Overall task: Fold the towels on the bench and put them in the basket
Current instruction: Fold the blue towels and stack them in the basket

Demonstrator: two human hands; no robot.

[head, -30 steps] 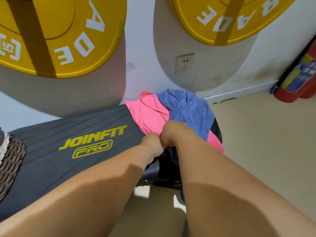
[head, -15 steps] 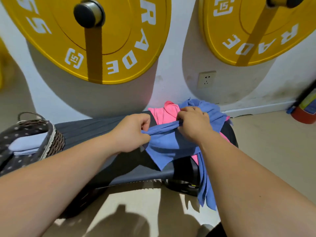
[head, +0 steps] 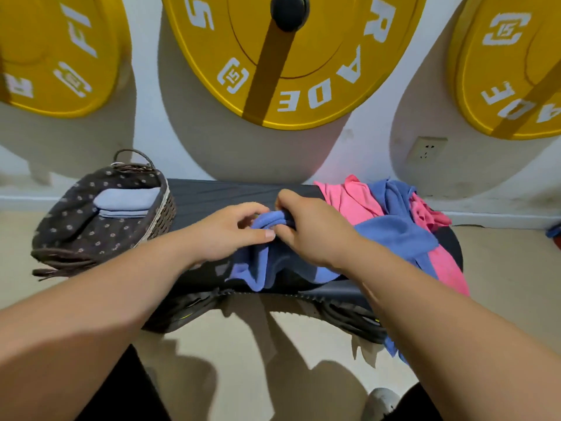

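A blue towel (head: pixel 394 235) lies bunched across the middle of the dark bench (head: pixel 212 192), its lower edge hanging over the front. My left hand (head: pixel 230 232) and my right hand (head: pixel 306 226) both pinch its gathered top edge, close together. A pink towel (head: pixel 349 199) and more blue cloth are heaped at the bench's right end. The wicker basket (head: pixel 76 238) with a dotted dark liner stands at the left end and holds folded light-blue towels (head: pixel 124 202).
Large yellow weight plates (head: pixel 291 71) hang on the white wall right behind the bench. A wall socket (head: pixel 426 148) is at the right. Beige floor lies in front, with my shoe (head: pixel 379 402) at the bottom.
The view has swung left, bringing the basket fully into sight. Both hands have dragged the blue towel leftward from the pile to the bench's middle and moved closer together.
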